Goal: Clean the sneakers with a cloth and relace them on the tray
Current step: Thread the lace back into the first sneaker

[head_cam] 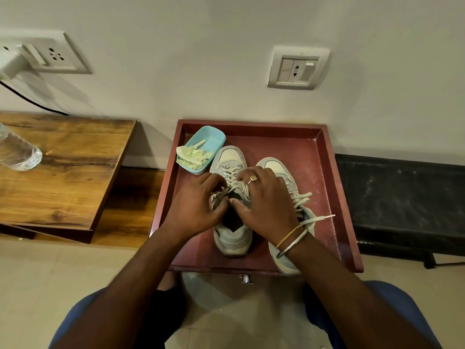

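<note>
Two pale grey sneakers stand side by side on a dark red tray, toes toward the wall. Over the left sneaker both hands work at the laces near its tongue. My left hand pinches a lace end at the upper eyelets on the shoe's left side. My right hand, with a ring and two bangles, lies across the lacing and partly covers the right sneaker. The right sneaker's laces trail loose toward the tray's right side. A pale yellow cloth lies crumpled in a light blue dish.
A wooden side table stands to the left with a clear plastic bottle on it. A black padded bench is at the right. Wall sockets sit above. The tray rests on a stool with a metal knob; tiled floor lies below.
</note>
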